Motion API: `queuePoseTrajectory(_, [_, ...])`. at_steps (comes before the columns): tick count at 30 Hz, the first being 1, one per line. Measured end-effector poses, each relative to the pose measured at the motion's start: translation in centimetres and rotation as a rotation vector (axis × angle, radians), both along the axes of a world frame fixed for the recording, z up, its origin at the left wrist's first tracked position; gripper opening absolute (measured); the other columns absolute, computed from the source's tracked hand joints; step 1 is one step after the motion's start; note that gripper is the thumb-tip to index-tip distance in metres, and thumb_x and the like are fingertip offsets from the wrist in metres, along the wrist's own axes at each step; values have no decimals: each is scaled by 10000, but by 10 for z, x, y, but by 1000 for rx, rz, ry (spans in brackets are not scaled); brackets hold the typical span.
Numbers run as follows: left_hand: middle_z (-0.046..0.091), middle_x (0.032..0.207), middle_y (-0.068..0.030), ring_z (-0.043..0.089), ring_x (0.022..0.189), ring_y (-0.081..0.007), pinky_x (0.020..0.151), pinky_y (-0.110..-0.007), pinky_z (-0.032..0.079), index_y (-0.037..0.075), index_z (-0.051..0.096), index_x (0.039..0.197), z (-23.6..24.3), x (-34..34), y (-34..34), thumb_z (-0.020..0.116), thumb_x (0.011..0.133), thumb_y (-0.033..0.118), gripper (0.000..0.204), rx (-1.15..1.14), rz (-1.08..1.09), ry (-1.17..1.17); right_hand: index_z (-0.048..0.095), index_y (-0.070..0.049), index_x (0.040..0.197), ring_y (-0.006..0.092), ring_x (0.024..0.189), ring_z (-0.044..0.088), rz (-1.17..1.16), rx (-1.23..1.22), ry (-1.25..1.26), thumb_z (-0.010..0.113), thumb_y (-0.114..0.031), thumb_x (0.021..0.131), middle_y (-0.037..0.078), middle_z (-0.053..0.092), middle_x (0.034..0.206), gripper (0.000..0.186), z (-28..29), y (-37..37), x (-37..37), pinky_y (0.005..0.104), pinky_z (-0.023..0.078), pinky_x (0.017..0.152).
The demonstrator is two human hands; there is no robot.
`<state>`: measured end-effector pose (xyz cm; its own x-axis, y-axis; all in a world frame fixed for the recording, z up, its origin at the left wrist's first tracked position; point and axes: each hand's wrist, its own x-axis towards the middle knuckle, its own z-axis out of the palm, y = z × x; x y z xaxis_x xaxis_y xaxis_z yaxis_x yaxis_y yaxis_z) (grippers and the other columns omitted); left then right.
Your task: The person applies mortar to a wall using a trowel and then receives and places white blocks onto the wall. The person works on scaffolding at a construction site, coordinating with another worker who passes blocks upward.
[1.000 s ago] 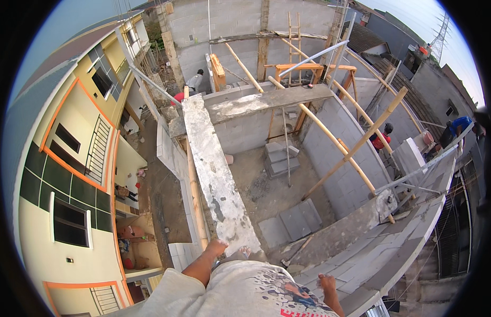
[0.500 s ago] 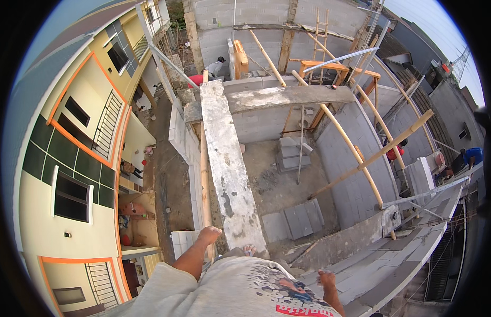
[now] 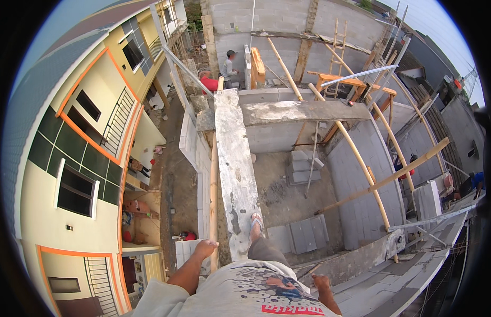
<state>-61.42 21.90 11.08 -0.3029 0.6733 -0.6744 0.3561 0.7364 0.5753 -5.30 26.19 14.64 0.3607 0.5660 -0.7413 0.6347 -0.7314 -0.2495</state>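
Left grip (image 3: pixel 205 248) just beside bamboo pole (image 3: pixel 213 185), left of concrete beam (image 3: pixel 237 158); right grip (image 3: pixel 322 284) apart. Couldn't tell if either was spread or closed. Pole probably stiff, lightish; mid-length hold best.

The left hand (image 3: pixel 205 248) partly hides the bamboo pole (image 3: pixel 213 195) — 1 foot is hidden.

Big white letters (image 3: pixel 303 310) sit on a red strip (image 3: pixel 265 308) on the front of the person's light gray T-shirt (image 3: pixel 219 296).
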Motion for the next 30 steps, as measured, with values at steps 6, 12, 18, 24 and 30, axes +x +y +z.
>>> queuePoseTrajectory(6, [673, 1091, -182, 620, 1053, -334, 927, -400, 462, 39, 696, 1048, -2, -57, 54, 572, 864, 392, 417, -116, 14, 54, 662, 93, 957, 236, 711, 698, 82, -13, 13, 718, -315, 812, 170, 697, 818, 437, 0, 106, -59, 359, 559, 584])
queuePoseTrajectory(12, [700, 1000, -134, 658, 909, -202, 819, -331, 508, 33, 696, 1044, 47, -124, 163, 609, 888, 280, 305, -3, 365, -20, 664, 29, 928, 195, 631, 661, -36, -14, 219, 689, -292, 826, 108, 681, 753, 338, -18, 255, -132, 330, 529, 537])
queuePoseTrajectory(18, [697, 964, -79, 657, 846, -151, 731, -329, 525, 2, 670, 1092, 25, -153, 215, 601, 907, 209, 286, 197, 557, -92, 634, 5, 871, 145, 561, 587, 143, 199, 274, 660, -232, 871, 54, 627, 694, 238, 33, 440, -212, 298, 460, 471])
queuePoseTrajectory(24, [706, 960, -107, 675, 870, -219, 802, -326, 509, 34, 701, 1045, -33, -202, 241, 593, 900, 268, 296, -244, 452, -84, 637, 25, 834, 164, 558, 593, 131, 285, 249, 664, -249, 872, 66, 627, 674, 277, 37, 542, -266, 323, 471, 503])
queuePoseTrajectory(30, [702, 883, -92, 655, 791, -192, 746, -328, 502, 36, 711, 1028, -54, -295, 345, 612, 890, 276, 294, -60, 194, 23, 646, 4, 893, 184, 553, 604, -47, -75, 173, 656, -243, 881, 82, 633, 697, 248, 25, 564, -311, 324, 458, 452])
